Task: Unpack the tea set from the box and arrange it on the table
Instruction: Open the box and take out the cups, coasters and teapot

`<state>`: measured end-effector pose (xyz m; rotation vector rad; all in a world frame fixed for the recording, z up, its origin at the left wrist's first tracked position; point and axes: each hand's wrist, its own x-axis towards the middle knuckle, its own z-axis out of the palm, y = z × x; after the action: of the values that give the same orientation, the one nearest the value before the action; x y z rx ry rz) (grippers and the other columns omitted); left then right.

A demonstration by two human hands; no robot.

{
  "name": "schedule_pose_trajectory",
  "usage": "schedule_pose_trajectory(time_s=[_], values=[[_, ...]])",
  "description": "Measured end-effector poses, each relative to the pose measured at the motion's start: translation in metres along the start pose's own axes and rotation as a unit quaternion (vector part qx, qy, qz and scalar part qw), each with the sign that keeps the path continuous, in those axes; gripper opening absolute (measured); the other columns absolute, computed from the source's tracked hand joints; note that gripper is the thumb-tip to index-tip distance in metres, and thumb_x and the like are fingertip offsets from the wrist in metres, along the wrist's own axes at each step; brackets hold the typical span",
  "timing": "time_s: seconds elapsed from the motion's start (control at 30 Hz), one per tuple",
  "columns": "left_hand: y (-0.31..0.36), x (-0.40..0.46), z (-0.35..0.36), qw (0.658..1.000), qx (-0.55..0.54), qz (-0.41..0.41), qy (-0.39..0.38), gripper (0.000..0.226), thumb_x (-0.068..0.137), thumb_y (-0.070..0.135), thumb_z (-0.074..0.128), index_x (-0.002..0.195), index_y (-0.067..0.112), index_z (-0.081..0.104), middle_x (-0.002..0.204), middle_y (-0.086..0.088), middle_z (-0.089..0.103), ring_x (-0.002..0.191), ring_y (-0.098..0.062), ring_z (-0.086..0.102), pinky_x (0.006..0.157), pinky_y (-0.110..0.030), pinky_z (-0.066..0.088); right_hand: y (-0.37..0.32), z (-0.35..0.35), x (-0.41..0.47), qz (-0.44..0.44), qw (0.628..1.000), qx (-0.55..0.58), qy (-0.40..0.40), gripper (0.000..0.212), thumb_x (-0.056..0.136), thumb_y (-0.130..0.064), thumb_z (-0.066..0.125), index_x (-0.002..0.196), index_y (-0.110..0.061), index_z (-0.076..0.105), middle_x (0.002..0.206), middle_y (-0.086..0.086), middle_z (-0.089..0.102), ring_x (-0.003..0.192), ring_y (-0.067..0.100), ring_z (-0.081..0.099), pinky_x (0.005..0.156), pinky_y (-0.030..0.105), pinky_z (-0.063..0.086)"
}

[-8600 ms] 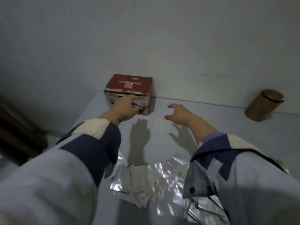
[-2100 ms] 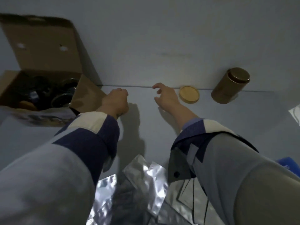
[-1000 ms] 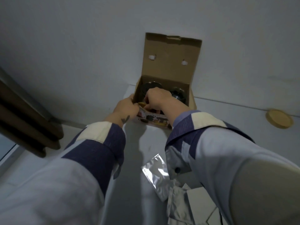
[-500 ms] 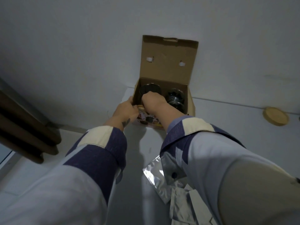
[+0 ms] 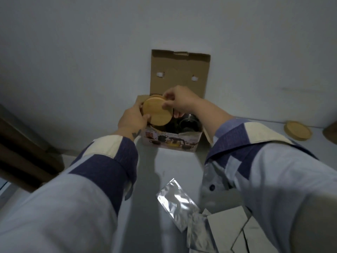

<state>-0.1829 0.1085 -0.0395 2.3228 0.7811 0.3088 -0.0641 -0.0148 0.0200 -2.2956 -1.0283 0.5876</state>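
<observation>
**Tea set: round coaster being held over the open box**

The tea set is sitting partly packed in an open brown cardboard box at the far edge of the pale grey bench, against the wall. The box lid is standing upright against the wall, and the printed front panel is showing pictures of a teapot and cups. Dark glass pieces of the tea set are lying inside the box, on its right side; their exact shape is too dim to tell.

A round, flat, light-wooden coaster is being held just above the left side of the box opening, tilted so that its flat face is turning toward the camera.

The left hand is gripping the coaster at its lower left rim, with the thumb lying on the face and the fingers curling behind it. The right hand is pinching the upper right rim between the thumb and the curled fingers. Both arms are wearing sleeves of light blue, dark blue and cream fabric.

A second round light-wooden coaster is lying flat on the bench, well apart to the right of the box. Crumpled silver foil pouches are lying on the near part of the bench, between the two forearms.
</observation>
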Motion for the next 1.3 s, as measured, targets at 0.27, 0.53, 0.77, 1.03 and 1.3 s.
schedule_pose_trajectory(time_s=[0.27, 0.53, 0.77, 1.03, 1.3], values=[[0.062, 0.010, 0.003, 0.967, 0.101, 0.226, 0.062, 0.029, 0.092, 0.013, 0.058, 0.118, 0.026, 0.057, 0.109, -0.005, 0.070, 0.096, -0.026, 0.066, 0.083, -0.039, 0.054, 0.052, -0.043, -0.044, 0.119, 0.937, 0.320, -0.076, 0.040, 0.086, -0.029, 0.068, 0.121, -0.016, 0.053, 0.124, 0.011, 0.055, 0.099, 0.021, 0.060, 0.091, 0.033, 0.053], [0.139, -0.004, 0.056, 0.878, 0.173, 0.445, -0.020, 0.018, 0.088, 0.012, 0.059, 0.105, 0.015, 0.064, 0.087, -0.009, 0.070, 0.076, -0.028, 0.066, 0.065, -0.037, 0.055, 0.124, -0.064, -0.091, 0.164, 0.910, 0.376, -0.059, 0.034, 0.087, -0.035, 0.065, 0.108, -0.010, 0.056, 0.101, 0.006, 0.054, 0.092, 0.017, 0.052, 0.092, 0.030, 0.045], [0.190, -0.013, 0.155, 0.948, 0.076, 0.288, -0.116, 0.065, 0.090, 0.001, 0.056, 0.147, 0.020, 0.031, 0.141, -0.011, 0.049, 0.125, -0.027, 0.051, 0.102, -0.040, 0.045, 0.211, -0.084, -0.117, 0.218, 0.928, 0.289, 0.085, 0.044, 0.070, -0.037, 0.082, 0.100, -0.018, 0.055, 0.092, 0.001, 0.061, 0.079, 0.014, 0.054, 0.075, 0.028, 0.044], [0.176, -0.008, 0.262, 0.941, 0.162, 0.154, -0.253, 0.064, 0.096, 0.025, 0.051, 0.151, 0.010, 0.023, 0.158, -0.012, 0.022, 0.147, -0.026, 0.021, 0.119, -0.036, 0.024, 0.326, -0.094, -0.103, 0.290, 0.934, 0.078, 0.192, 0.054, 0.058, -0.055, 0.076, 0.093, -0.031, 0.043, 0.117, 0.006, 0.057, 0.113, 0.031, 0.053, 0.099, 0.046, 0.044], [0.166, 0.006, 0.300, 0.918, 0.240, 0.084, -0.306, 0.090, 0.092, 0.045, 0.055, 0.154, 0.009, 0.002, 0.161, -0.009, -0.014, 0.150, -0.025, -0.009, 0.123, -0.039, 0.007, 0.397, -0.075, -0.060, 0.268, 0.932, -0.062, 0.235, 0.054, 0.066, -0.055, 0.067, 0.111, -0.031, 0.049, 0.118, 0.011, 0.051, 0.113, 0.033, 0.044, 0.096, 0.039, 0.034]])
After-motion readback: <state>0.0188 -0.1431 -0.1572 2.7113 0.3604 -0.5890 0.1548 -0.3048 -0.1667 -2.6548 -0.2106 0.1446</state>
